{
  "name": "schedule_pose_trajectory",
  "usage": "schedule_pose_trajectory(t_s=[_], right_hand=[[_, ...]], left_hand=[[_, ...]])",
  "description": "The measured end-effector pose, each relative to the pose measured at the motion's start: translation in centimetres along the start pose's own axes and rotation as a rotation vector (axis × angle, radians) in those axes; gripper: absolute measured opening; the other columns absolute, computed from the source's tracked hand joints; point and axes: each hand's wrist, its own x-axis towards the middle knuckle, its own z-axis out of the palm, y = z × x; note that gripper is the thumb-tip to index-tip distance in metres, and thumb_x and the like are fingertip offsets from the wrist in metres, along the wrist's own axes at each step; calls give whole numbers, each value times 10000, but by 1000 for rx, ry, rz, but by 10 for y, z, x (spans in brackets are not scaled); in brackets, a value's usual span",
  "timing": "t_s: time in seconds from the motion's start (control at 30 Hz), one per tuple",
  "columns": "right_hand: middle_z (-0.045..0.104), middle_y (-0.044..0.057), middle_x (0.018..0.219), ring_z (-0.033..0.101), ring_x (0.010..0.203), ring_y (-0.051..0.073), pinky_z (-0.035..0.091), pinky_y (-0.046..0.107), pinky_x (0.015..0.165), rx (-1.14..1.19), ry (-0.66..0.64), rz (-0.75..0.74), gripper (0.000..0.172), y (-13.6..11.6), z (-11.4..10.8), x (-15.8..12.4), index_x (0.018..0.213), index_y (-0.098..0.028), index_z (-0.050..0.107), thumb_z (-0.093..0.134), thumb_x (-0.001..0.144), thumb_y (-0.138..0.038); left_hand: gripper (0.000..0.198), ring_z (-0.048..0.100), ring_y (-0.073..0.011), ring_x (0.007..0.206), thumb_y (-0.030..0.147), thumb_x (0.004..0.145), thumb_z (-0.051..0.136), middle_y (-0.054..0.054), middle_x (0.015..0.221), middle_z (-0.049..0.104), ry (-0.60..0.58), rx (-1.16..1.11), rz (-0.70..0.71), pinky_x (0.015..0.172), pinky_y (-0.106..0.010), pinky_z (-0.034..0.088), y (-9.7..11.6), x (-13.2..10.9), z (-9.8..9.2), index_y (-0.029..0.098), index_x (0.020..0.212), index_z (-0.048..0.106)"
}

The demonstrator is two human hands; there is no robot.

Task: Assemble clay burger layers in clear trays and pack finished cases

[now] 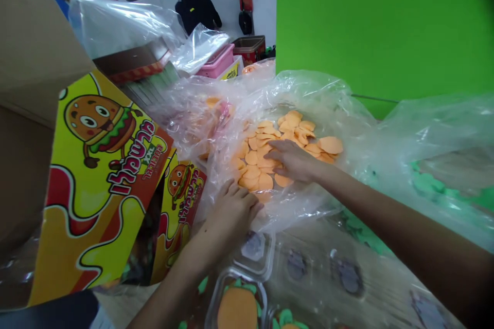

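Head view.

Item: left hand (231, 214), at the near edge of a clear plastic bag (304, 93). Fingers bent, resting on the gathered film; whether they pinch it cannot be told.

Item: right hand (293, 161), fingers extended and slightly spread, unclenched, lying across a heap of orange discs (287, 131) and grasping none that can be seen.

The discs lie loose inside the bag. Its film is spread and folded back around them, apparently leaving the heap open to the hands.

Adjacent, left: a large yellow box (100, 185) and a small yellow box (181, 200), both printed with a cartoon burger and leaning, set close beside the bag. A brown cardboard flap (34, 36) rises behind them.

Adjacent, near edge: a clear plastic tray (247, 280) holding an orange burger-shaped piece (237, 308). A loose plastic sheet (436, 133) lies to the right.

Surface: a pale wooden table (123, 303), visible only in a small patch.

Room: a green wall panel (378, 20), a pink box (218, 61), a reddish bin (249, 49), and a black garment (195, 10) against a white wall.
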Motion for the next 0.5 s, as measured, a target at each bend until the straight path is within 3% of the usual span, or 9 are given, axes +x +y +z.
schedule_pose_trajectory(t_s=[0.1, 0.3, 0.4, 0.5], right_hand=[[294, 126, 1397, 221, 1286, 297, 157, 467, 1032, -26, -36, -36, 601, -3, 3, 1, 1217, -256, 478, 672, 661, -378], [379, 116, 1346, 301, 1246, 293, 157, 495, 1022, -67, -40, -1, 421, 6, -2, 7, 1128, -256, 556, 622, 721, -342], [345, 149, 1362, 264, 1264, 303, 151, 490, 1027, -73, -54, 10, 494, -1, -2, 6, 1176, -207, 519, 625, 712, -341], [275, 151, 1403, 185, 1295, 312, 118, 491, 1040, -64, -101, -15, 677, -12, 1, 6, 1238, -180, 454, 688, 634, -376]], left_hand=[[324, 519, -156, 843, 307, 883, 331, -21, 803, 623, -23, 21, 13, 973, -387, 251, -3, 1, -4, 183, 746, 597], [351, 540, -169, 779, 306, 875, 336, -12, 720, 629, -32, 128, -36, 948, -408, 260, -16, -6, -13, 187, 665, 590], [290, 556, -193, 745, 239, 868, 332, -34, 711, 632, -48, 202, -83, 848, -397, 341, -21, 6, -17, 179, 764, 596], [221, 535, -260, 911, 214, 813, 430, -117, 922, 621, -49, 292, -86, 802, -386, 367, -25, 33, -15, 128, 960, 571]])
